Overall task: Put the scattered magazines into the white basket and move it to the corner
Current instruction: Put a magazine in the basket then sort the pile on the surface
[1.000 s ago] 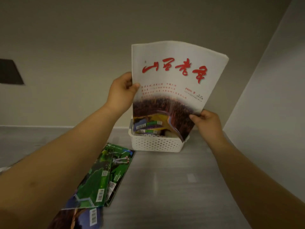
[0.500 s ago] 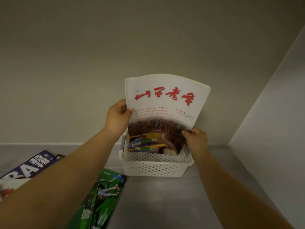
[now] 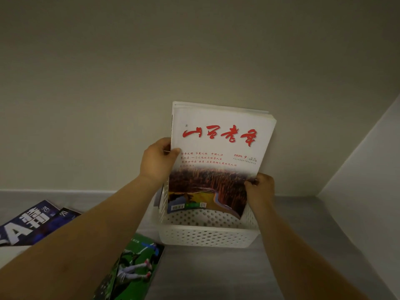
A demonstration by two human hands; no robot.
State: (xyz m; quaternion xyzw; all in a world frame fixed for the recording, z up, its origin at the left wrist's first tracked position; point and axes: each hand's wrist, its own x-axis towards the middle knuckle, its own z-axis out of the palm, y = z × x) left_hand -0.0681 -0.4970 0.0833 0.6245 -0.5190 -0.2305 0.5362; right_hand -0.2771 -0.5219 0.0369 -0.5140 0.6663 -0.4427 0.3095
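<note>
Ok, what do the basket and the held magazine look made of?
Basket: probably moulded white plastic, matte, judging by its even rows of holes. Magazine: paper, with a smooth printed cover, seemingly lightly glossy; page edges show along its top.

Red-titled magazine [image 3: 216, 161]: paper, with a smooth, slightly glossy cover and matt white page edges. White basket [image 3: 207, 236]: perforated plastic, matt. Counter [image 3: 216, 273]: grey, smooth, with a faint streaked sheen. Green magazine [image 3: 134, 269] and dark blue magazine [image 3: 28, 224]: glossy printed covers. Wall [image 3: 151, 61]: plain, matt.
</note>
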